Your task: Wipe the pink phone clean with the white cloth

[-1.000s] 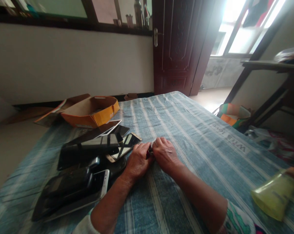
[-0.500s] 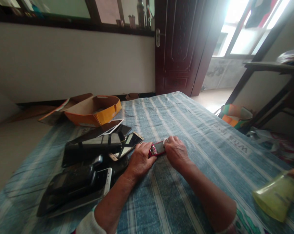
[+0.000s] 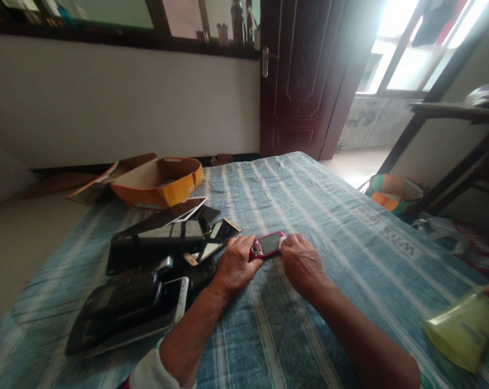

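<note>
A small pink mobile phone lies screen up on the striped cloth. Its keypad end is gripped by my left hand, fingers on the far side and thumb on the near side. At the screen end, my right hand is closed around a small white wad, perhaps tissue or cloth, mostly hidden by the fingers. The wad touches the phone's right edge. Just left of my left hand lies a gold smartphone, with a dark screen.
Several black devices and phones are piled at the left, with a white-edged smartphone in front. Behind them stands an open orange cardboard box. A yellow translucent container lies at the right.
My right hand has slid right and slightly toward me with the white wad, uncovering more of the pink phone's screen. My left hand keeps its hold. The view has shifted slightly.
</note>
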Demonstrator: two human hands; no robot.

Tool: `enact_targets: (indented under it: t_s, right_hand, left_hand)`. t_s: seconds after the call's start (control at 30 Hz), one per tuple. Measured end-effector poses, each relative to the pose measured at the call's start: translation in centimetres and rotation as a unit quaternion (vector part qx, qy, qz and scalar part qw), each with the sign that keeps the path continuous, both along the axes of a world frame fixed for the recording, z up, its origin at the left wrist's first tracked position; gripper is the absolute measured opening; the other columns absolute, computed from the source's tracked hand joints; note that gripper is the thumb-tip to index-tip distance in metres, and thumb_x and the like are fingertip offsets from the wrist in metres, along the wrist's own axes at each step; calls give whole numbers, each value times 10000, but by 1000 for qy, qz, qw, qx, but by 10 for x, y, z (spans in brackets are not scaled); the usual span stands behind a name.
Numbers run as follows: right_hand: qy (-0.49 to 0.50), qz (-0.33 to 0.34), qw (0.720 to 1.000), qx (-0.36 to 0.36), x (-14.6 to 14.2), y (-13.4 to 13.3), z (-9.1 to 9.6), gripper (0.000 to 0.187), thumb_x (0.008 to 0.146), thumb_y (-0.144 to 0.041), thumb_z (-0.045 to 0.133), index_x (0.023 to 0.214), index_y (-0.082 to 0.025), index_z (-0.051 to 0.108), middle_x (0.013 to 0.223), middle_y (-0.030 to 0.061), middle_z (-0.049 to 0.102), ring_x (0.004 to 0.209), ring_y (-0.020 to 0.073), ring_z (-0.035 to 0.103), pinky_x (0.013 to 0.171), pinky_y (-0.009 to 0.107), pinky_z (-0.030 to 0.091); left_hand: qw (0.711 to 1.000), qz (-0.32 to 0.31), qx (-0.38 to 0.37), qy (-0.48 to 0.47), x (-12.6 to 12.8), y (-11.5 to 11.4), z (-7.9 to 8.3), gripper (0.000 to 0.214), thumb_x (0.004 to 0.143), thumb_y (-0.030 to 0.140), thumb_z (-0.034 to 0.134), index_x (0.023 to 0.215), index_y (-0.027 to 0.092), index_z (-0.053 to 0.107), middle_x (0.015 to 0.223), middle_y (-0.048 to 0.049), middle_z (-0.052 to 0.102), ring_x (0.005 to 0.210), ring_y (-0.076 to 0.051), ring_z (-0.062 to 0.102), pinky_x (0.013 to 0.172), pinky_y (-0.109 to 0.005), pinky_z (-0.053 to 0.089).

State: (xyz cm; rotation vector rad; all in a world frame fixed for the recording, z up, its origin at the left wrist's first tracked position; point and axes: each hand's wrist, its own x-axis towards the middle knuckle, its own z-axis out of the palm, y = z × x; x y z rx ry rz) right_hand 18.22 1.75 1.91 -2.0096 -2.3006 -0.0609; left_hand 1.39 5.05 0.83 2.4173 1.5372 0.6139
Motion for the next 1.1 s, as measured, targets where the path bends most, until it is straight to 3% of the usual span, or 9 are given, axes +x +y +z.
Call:
enact_targets:
  t_s: [0.43, 0.8, 1.1]
  right_hand:
    - [-6, 28, 999, 30, -7, 36, -1, 215, 925, -123, 449, 941, -147, 662, 1024, 122, 622, 980, 243, 551, 760, 317, 415]
    - [-17, 7, 1000, 12, -3, 9, -4, 206, 922, -105, 456, 982, -143, 649, 1015, 109, 631, 951, 235, 545, 751, 323, 411]
    - [-19, -3, 1000, 7, -6, 4, -1, 224, 909, -84, 445, 989, -113, 653, 997, 130, 629, 946, 252, 543, 743, 345, 420]
  left_hand:
    - [1000, -5, 13, 5, -2, 2, -3, 330, 731, 187, 680, 1055, 170, 623, 1019, -76, 667, 965, -259, 574, 863, -374, 478]
    - [1000, -7, 11, -1, 0, 0, -2, 355, 729, 191, 696, 1073, 153, 615, 1026, -92, 660, 979, -266, 562, 890, -386, 469]
    - [1000, -5, 16, -6, 0, -1, -1, 363, 715, 185, 709, 1065, 180, 613, 997, -65, 655, 961, -252, 565, 880, -375, 467]
